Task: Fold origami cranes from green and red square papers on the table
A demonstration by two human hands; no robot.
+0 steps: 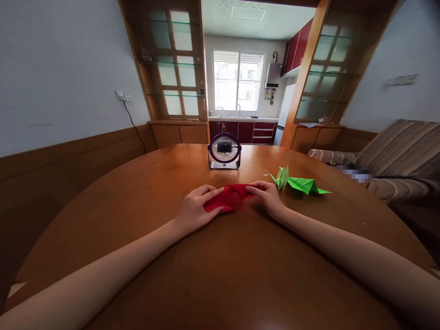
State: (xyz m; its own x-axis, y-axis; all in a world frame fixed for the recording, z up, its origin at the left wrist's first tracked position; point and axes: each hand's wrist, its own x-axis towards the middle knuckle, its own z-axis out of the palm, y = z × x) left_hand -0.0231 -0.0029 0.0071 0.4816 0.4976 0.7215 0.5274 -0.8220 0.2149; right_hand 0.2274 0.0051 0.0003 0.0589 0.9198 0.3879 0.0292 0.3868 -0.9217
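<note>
A folded piece of red paper (232, 198) is held between my two hands, low over the middle of the table. My left hand (196, 207) grips its left end, with the thumb along the near edge and the fingers along the far side. At the other end, my right hand (270, 197) pinches the paper with the thumb on top; its other fingers are partly hidden. Just beyond my right hand lie green folded-paper pieces (304, 184), with pointed tips and creased surfaces.
A small dark desk fan (224, 150) stands on the brown wooden table (165, 279), beyond the paper. To the right is a striped sofa (405, 151). A black cord (134, 123) hangs from a wall socket at left. Behind the table lies a kitchen with a window (238, 80).
</note>
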